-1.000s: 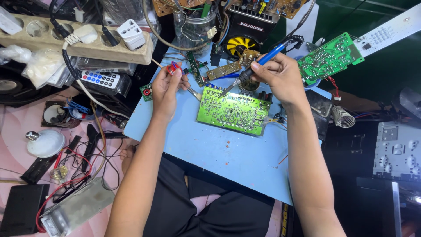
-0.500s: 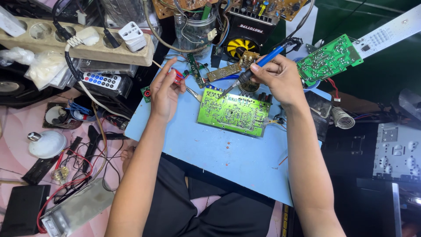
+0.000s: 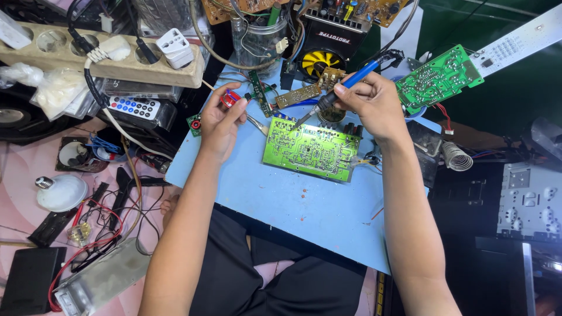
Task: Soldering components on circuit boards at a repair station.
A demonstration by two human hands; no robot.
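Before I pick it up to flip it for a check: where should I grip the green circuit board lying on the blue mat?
Probably by the bare left and right short edges of the green circuit board, coming from the near side: it lies flat, solder side up, the soldering iron tip hovers at its far edge, and wires leave its right end.

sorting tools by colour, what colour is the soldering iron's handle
Blue, with a black front section; the soldering iron shows in the head view.

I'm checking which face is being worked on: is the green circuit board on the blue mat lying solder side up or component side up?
Solder side up: the green circuit board shows flat traces and solder points.
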